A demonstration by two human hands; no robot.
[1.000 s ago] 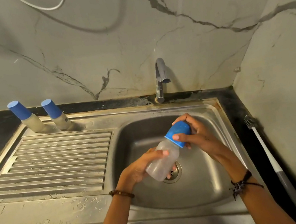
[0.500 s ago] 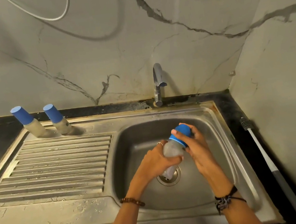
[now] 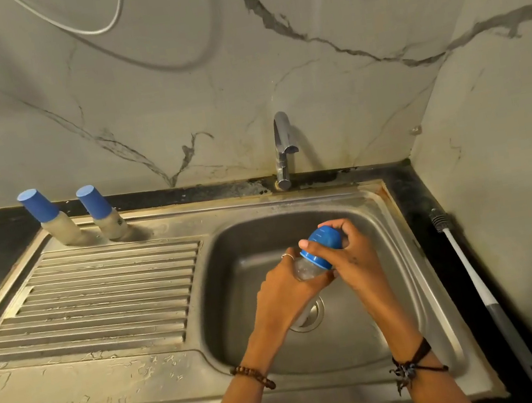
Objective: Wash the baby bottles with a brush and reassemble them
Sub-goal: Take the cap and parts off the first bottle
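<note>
Over the sink basin (image 3: 241, 325) I hold a clear baby bottle (image 3: 306, 269) with a blue cap (image 3: 324, 244). My left hand (image 3: 288, 287) wraps around the bottle's body and hides most of it. My right hand (image 3: 352, 257) grips the blue cap from the right, thumb across its lower rim. Two more bottles, a left one (image 3: 53, 219) and a right one (image 3: 102, 213), both with blue caps, stand at the back of the drainboard. A bottle brush (image 3: 477, 287) with a white and grey handle lies on the black counter to the right of the sink.
The tap (image 3: 284, 147) stands behind the basin, with no water running. A ribbed steel drainboard (image 3: 99, 295) fills the left. The drain (image 3: 310, 319) shows below my left hand. Marble walls close in at the back and right.
The bottle has gone from tilted to more upright, and my left hand has slid up around its body. My right hand stays on the cap. The view has shifted slightly.
</note>
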